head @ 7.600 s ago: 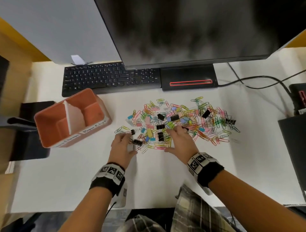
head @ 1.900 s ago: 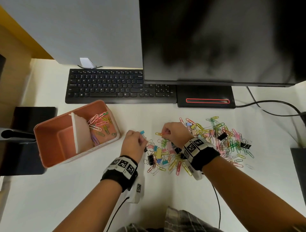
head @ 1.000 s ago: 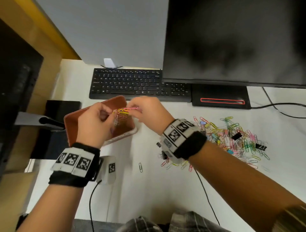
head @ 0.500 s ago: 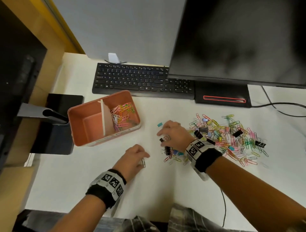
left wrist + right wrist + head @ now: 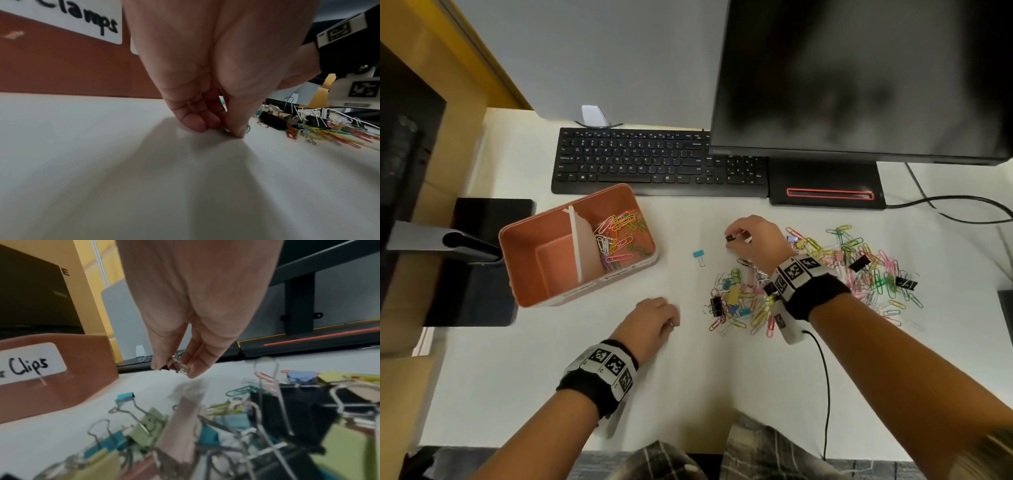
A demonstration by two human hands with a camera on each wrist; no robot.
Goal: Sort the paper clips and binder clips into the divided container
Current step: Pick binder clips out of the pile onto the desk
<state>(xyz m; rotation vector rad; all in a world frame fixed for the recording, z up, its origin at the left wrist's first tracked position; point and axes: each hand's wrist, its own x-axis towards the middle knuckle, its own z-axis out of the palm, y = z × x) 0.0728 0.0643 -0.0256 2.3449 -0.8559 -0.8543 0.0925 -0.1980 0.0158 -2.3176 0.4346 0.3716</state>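
A small black binder clip [image 5: 736, 237] is pinched between the thumb and fingertips [image 5: 193, 369] of the right hand [image 5: 755, 240], held clear of the table [image 5: 688, 394] just left of the heap of clips [image 5: 808, 281]. In the right wrist view its silver wire handles are seen between the curled fingers, and whether more than one clip is held cannot be told. The left hand [image 5: 649, 323] is lowered to the table in front of the divided container [image 5: 544, 298], fingers drawn narrow, and a silver paper clip [image 5: 228, 129] is pinched flat against the surface under the thumb and fingertips [image 5: 195, 123]; only a glint of it is seen.

One container is seen, split by one white divider [image 5: 578, 246] into two compartments. A loose tangle of coloured paper clips [image 5: 619, 236], too many to count, lies in the right compartment; the left compartment shows only its bare floor. Labels reading "Clamps" and "Clips" are seen on its front wall in the wrist views. One light blue binder clip [image 5: 699, 255] lies alone on the table between the container and the right hand. In the heap, at least three black binder clips can be counted in the head view, among several coloured ones; the paper clips there cannot be counted.
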